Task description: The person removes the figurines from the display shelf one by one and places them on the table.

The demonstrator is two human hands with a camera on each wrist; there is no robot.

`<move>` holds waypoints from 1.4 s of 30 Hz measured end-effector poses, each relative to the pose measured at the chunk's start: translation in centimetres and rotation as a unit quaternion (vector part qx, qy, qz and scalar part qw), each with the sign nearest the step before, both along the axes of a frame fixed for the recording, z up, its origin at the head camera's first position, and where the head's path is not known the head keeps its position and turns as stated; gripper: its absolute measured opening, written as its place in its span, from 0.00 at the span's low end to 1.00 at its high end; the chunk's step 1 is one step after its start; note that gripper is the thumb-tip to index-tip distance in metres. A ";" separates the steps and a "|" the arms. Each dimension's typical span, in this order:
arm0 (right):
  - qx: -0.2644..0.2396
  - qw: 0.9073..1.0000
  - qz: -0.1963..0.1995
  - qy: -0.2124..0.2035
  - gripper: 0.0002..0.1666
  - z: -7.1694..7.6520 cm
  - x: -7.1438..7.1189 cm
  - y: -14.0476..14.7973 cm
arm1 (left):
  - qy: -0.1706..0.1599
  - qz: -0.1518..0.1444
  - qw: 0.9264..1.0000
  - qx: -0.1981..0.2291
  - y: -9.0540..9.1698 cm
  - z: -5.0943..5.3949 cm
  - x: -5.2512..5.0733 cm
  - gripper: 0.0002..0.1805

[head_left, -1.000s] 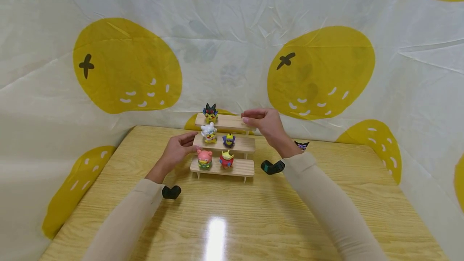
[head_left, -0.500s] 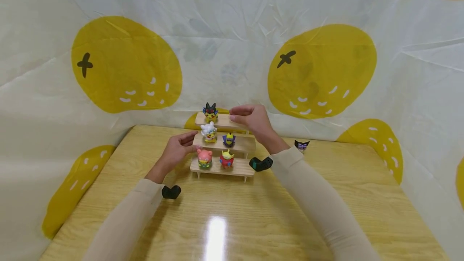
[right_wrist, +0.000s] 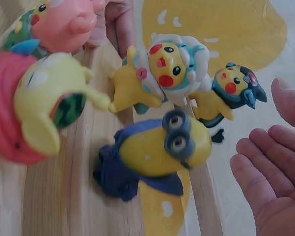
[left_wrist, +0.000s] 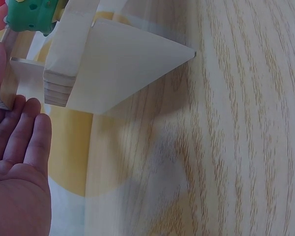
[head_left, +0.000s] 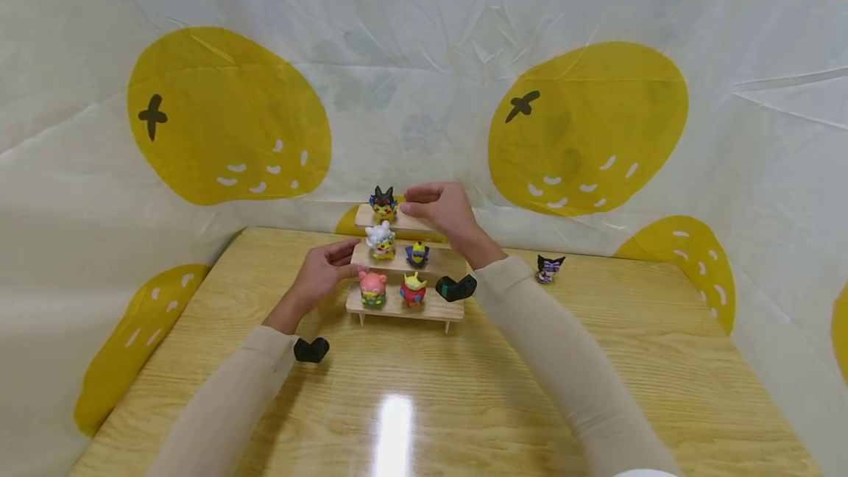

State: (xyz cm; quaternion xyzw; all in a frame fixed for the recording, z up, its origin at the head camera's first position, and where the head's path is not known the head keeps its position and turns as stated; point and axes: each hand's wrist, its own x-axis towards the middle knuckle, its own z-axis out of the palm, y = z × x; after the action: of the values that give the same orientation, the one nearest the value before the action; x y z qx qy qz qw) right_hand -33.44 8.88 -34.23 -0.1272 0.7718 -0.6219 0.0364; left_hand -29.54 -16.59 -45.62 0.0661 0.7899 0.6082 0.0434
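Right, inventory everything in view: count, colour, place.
Table: one, brown, centre
Stand: one, pale wood, three tiers, on table
Black figurine: one, black and yellow, top tier, left
White figurine: one, white and yellow, middle tier, left
Goggled figurine: one, yellow and blue, middle tier
Pink figurine: one, pink and green, bottom tier, left
Red figurine: one, red and yellow, bottom tier
Purple figurine: one, purple and black, right of stand
Cloth: one, white and yellow, behind
Wrist devices: two, black, at wrists
Sleeves: two, beige, on arms
Left hand: one, bare, gripping stand's left
Right hand: one, bare, near top tier
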 end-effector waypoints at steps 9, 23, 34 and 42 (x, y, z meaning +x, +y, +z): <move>-0.002 1.000 -0.001 -0.014 0.25 0.1 -0.8 -1.7 | -0.003 0.008 1.000 0.003 -0.1 0.3 -0.1 0.36; 0.022 0.999 -0.002 -0.026 0.31 0.5 -1.2 -3.1 | -0.008 0.008 1.000 0.006 0.2 0.8 0.1 0.37; 0.033 0.999 -0.018 -0.012 0.20 0.1 -1.2 -3.9 | -0.007 0.008 1.000 0.010 0.2 0.5 -0.1 0.37; 0.044 0.998 -0.034 -0.008 0.12 -0.1 -1.1 -4.3 | -0.004 0.016 1.000 0.012 0.3 0.5 0.0 0.36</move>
State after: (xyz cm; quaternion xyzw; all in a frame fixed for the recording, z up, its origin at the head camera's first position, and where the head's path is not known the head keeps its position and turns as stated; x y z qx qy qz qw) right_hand -34.51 4.53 -34.31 -0.0945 0.8021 -0.5891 0.0269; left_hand -29.59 -16.27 -45.16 0.0516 0.7831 0.6187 0.0365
